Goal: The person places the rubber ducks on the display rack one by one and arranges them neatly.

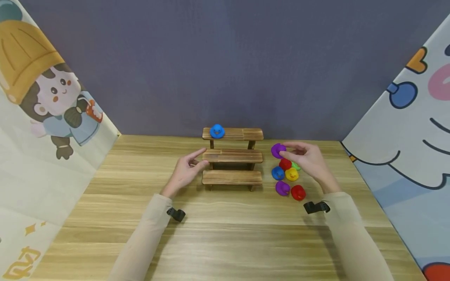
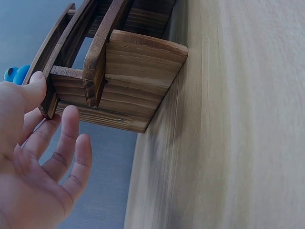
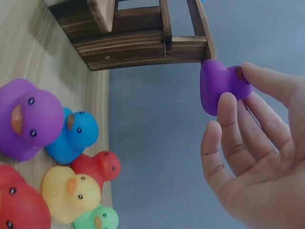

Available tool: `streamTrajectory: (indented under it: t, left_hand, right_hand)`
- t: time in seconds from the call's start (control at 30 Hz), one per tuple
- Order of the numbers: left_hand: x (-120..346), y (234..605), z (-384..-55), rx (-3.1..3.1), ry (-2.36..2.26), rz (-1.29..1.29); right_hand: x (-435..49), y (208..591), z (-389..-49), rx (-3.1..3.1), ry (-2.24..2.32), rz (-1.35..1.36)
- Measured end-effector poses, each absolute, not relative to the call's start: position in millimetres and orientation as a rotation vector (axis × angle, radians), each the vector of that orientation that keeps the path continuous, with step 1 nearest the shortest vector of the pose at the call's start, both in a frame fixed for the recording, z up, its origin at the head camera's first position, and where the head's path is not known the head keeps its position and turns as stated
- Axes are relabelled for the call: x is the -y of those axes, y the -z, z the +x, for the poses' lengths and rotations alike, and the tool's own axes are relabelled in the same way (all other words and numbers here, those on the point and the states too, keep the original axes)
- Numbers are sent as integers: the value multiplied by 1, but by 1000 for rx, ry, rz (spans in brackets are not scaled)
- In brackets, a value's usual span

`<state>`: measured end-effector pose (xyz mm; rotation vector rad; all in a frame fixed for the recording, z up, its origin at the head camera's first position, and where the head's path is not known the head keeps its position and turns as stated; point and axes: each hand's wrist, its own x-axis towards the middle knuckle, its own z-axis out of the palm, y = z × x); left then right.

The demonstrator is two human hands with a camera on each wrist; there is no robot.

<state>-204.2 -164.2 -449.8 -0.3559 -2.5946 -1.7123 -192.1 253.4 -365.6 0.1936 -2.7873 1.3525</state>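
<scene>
A three-tiered wooden stand [image 1: 232, 177] sits against the back wall, a blue rubber duck [image 1: 217, 131] on the left of its top tier. My left hand [image 1: 185, 171] grips the left end of the middle tier, thumb [image 2: 37, 90] at one edge and a finger behind. Off the stand's right side, my right hand [image 1: 309, 160] pinches a purple rubber duck [image 3: 219, 88] between thumb and fingers, raised above the table. Below it several more ducks rest on the table: blue [image 1: 277, 173], yellow [image 1: 291, 174], purple [image 1: 283, 188], two red [image 1: 298, 192] and a partly hidden green one [image 3: 97, 218].
The wooden table [image 1: 225, 234] ends at a dark grey back wall [image 1: 225, 66]. Printed panels with cartoon figures flank it, one on the left [image 1: 21, 156] and one on the right [image 1: 404, 128].
</scene>
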Motion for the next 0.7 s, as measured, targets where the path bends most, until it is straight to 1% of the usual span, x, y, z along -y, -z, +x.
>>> streamTrajectory:
  t: [0.7]
  left_hand:
    - [164, 448, -202, 2600, 1722, -348]
  right_hand:
    - [-227, 357, -206, 2726, -1456, 308]
